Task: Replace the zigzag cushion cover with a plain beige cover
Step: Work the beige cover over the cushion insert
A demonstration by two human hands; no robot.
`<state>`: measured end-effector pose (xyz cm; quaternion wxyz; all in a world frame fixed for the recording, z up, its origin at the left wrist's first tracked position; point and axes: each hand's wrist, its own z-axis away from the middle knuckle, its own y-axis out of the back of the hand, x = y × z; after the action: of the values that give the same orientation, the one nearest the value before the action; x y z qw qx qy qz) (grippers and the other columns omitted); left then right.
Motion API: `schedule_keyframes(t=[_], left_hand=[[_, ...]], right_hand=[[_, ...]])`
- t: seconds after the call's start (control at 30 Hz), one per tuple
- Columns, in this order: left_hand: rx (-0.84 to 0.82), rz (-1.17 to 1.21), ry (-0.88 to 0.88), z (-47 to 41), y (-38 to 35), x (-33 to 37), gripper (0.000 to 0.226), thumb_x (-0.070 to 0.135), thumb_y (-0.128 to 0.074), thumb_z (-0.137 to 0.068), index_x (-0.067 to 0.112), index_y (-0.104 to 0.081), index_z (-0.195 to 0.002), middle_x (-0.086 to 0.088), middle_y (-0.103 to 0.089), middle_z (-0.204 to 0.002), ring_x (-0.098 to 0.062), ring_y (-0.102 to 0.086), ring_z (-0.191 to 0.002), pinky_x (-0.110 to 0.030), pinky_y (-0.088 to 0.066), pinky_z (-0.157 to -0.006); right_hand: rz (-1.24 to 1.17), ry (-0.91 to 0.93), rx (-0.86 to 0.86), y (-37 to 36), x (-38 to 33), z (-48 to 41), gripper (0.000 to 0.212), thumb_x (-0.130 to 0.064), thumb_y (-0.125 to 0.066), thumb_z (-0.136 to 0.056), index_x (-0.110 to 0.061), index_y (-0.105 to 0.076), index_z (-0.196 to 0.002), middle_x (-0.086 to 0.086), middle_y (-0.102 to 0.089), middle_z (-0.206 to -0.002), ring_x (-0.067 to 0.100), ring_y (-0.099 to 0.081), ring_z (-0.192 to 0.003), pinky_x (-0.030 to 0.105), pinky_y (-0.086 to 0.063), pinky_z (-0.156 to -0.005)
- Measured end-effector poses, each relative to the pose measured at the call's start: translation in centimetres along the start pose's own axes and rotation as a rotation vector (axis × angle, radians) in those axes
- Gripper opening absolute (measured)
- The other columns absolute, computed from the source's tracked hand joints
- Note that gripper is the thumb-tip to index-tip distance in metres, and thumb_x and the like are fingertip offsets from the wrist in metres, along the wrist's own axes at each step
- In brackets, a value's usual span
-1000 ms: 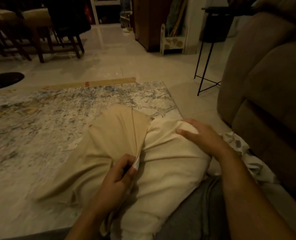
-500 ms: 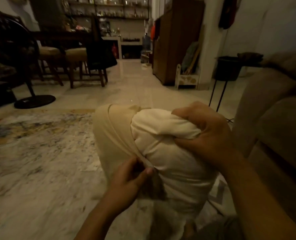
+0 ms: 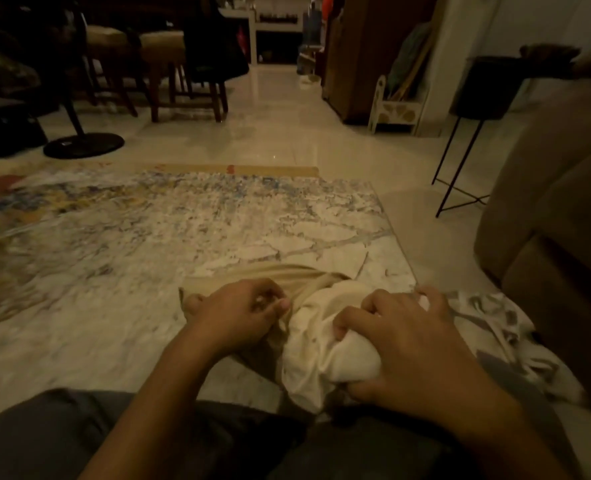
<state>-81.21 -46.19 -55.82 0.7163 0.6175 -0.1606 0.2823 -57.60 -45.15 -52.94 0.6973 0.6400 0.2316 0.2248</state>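
The cream cushion is down low on the floor, right in front of the person's lap, bunched and creased. The plain beige cover is gathered round its far and left side, so the cushion is only partly inside. The left hand has its fingers curled tight, pinching the cover's edge just where it meets the cushion. The right hand is clamped over the cushion's near right end, with fingers and thumb digging into the cream fabric and squeezing it into a lump.

Off to the right lies the zigzag cover, crumpled grey and white on the floor, just beside the right hand and between the cushion and the brown sofa. Cushion and beige cover sit at the near right corner of a mottled rug, with glossy pale tiles beyond it. A black side table on thin wire legs stands near the sofa's far end. Far left there is a round black stand base and wooden chairs. Grey trousers fill the bottom edge.
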Motion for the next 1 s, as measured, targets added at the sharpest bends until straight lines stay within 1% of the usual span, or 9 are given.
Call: schedule_keyframes(t=[0.1, 0.2, 0.3, 0.37, 0.47, 0.6, 0.73, 0.87, 1.0], left_hand=[[-0.072, -0.079, -0.038, 3.0, -2.3, -1.1, 0.036, 0.056, -0.055, -0.089, 0.055, -0.043, -0.123, 0.009, -0.04, -0.107, -0.015, -0.036, -0.105, -0.036, -0.036, -0.091], [0.157, 0.009, -0.032, 4.1, -4.5, -1.8, 0.028, 0.038, -0.063, -0.09, 0.041, -0.049, -0.115, 0.011, -0.04, -0.1, -0.01, -0.029, -0.099, -0.032, -0.028, -0.085], [0.347, 0.067, -0.011, 4.1, -4.9, -2.8, 0.019, 0.04, -0.068, -0.085, 0.034, -0.053, -0.095, 0.015, -0.043, -0.085, -0.014, -0.042, -0.091, -0.034, -0.036, -0.08], [0.338, -0.097, 0.035, 4.1, -5.3, -3.0, 0.019, 0.046, -0.065, -0.086, 0.033, -0.052, -0.089, 0.01, -0.05, -0.079, -0.018, -0.053, -0.087, -0.033, -0.041, -0.073], [0.262, -0.25, 0.099, 3.9, -6.7, -2.8, 0.016, 0.043, -0.061, -0.088, 0.029, -0.054, -0.092, 0.002, -0.061, -0.09, -0.02, -0.059, -0.088, -0.03, -0.041, -0.066], [0.206, 0.105, 0.083, 3.7, -6.0, -3.5, 0.02, 0.033, -0.08, -0.077, 0.024, -0.062, -0.075, 0.006, -0.064, -0.07, -0.011, -0.063, -0.07, -0.021, -0.044, -0.056], [0.347, 0.605, -0.216, 4.5, -5.5, -3.0, 0.018, 0.007, -0.075, -0.08, 0.017, -0.067, -0.069, 0.0, -0.067, -0.065, -0.017, -0.065, -0.065, -0.032, -0.053, -0.063], [0.407, 0.708, -0.392, 4.1, -7.3, 1.0, 0.023, -0.014, -0.064, -0.08, 0.004, -0.064, -0.064, -0.004, -0.062, -0.059, -0.012, -0.057, -0.056, -0.023, -0.047, -0.056], [0.39, 0.714, -0.45, 2.8, -6.4, 3.1, 0.016, -0.002, -0.068, -0.081, 0.008, -0.067, -0.069, 0.007, -0.065, -0.062, -0.004, -0.059, -0.06, -0.017, -0.048, -0.058]], right_hand=[[-0.006, 0.03, -0.017, -0.9, -2.1, 0.5, 0.068, -0.085, -0.045, -0.064, -0.05, -0.035, -0.121, -0.014, -0.037, -0.121, 0.014, -0.039, -0.12, 0.055, -0.008, -0.114], [0.055, 0.088, -0.003, -2.7, -3.6, -0.2, 0.069, -0.072, -0.049, -0.076, -0.049, -0.026, -0.136, -0.008, -0.036, -0.141, 0.022, -0.04, -0.127, 0.054, -0.022, -0.105], [0.068, 0.097, 0.004, -4.4, -3.8, -0.9, 0.067, -0.065, -0.046, -0.078, -0.049, -0.03, -0.14, -0.013, -0.041, -0.144, 0.021, -0.046, -0.125, 0.049, -0.032, -0.097], [0.051, 0.055, 0.056, -5.2, -3.4, -1.0, 0.059, -0.068, -0.045, -0.076, -0.052, -0.044, -0.132, -0.017, -0.053, -0.134, 0.018, -0.054, -0.116, 0.046, -0.037, -0.09], [0.044, -0.007, 0.178, -7.0, -2.7, -0.9, 0.043, -0.068, -0.05, -0.075, -0.054, -0.062, -0.113, -0.021, -0.065, -0.114, 0.016, -0.063, -0.098, 0.042, -0.042, -0.077], [0.037, -0.054, 0.337, -8.5, -1.5, -0.9, 0.032, -0.064, -0.056, -0.078, -0.051, -0.067, -0.105, -0.017, -0.068, -0.105, 0.021, -0.062, -0.087, 0.039, -0.041, -0.07], [-0.001, -0.093, 0.433, -8.3, -1.2, -1.5, 0.032, -0.066, -0.051, -0.082, -0.048, -0.068, -0.102, -0.014, -0.066, -0.102, 0.022, -0.059, -0.084, 0.038, -0.038, -0.07], [0.001, -0.152, 0.439, -8.3, -2.0, -2.9, 0.03, -0.054, -0.043, -0.082, -0.039, -0.069, -0.085, -0.01, -0.061, -0.091, 0.022, -0.058, -0.077, 0.036, -0.032, -0.067], [-0.167, -0.251, 0.452, -7.6, -1.1, -3.8, 0.027, -0.056, -0.049, -0.082, -0.038, -0.068, -0.088, -0.013, -0.059, -0.093, 0.016, -0.054, -0.082, 0.033, -0.028, -0.071]])
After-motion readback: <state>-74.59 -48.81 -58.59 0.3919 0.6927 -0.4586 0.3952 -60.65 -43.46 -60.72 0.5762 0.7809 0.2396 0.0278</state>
